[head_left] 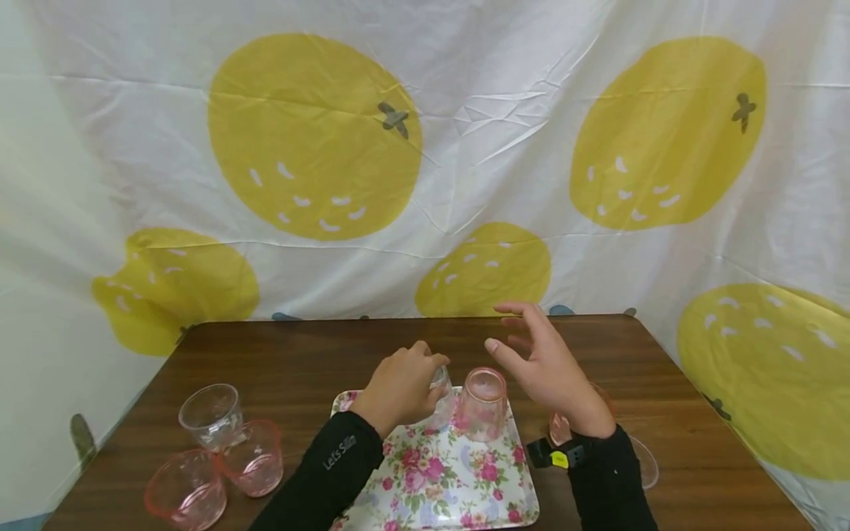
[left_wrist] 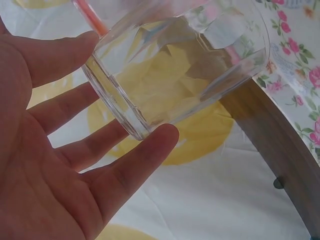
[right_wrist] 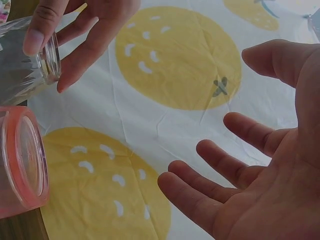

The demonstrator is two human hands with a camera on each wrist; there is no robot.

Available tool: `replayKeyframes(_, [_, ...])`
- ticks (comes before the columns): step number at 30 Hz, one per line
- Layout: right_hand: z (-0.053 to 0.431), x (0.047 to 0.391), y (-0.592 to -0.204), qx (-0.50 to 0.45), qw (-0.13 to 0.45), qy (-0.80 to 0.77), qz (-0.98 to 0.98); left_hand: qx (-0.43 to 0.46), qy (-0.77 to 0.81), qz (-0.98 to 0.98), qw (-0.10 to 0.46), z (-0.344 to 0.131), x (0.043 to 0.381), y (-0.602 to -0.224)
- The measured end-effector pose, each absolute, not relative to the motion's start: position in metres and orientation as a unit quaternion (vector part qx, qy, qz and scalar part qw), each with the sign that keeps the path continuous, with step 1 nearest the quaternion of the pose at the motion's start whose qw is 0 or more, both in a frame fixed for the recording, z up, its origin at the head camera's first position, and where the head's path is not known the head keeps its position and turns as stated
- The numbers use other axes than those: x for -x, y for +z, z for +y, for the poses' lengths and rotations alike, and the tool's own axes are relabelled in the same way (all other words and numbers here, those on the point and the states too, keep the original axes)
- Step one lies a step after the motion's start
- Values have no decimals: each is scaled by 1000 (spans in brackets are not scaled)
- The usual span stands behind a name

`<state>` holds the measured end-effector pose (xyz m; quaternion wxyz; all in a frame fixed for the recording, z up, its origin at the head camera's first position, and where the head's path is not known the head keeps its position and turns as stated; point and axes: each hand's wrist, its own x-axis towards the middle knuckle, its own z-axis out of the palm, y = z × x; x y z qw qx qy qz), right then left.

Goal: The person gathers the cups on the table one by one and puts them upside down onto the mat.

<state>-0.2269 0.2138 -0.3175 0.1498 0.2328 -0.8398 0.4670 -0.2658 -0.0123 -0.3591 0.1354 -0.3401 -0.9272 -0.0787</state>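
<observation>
My left hand grips a clear glass around its thick base, thumb on one side and fingers on the other. That glass is upside down over the back of a floral tray; whether its rim touches the tray I cannot tell. Just right of it, a pink-tinted glass stands upside down on the tray. My right hand is held in the air to the right of the pink glass, fingers spread and apart from it. In the right wrist view the right palm holds nothing.
Left of the tray, a clear glass and two pink-rimmed glasses stand upright, close together on the brown wooden table. Right of the tray, glassware is partly hidden behind my right forearm. A lemon-print cloth hangs behind the table.
</observation>
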Motion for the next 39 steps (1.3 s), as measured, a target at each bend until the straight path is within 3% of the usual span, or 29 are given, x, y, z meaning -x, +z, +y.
replayKeyframes(39, [211,226,-318,-224,149,449,-852,331,-43,-935,118,-6,257,-365])
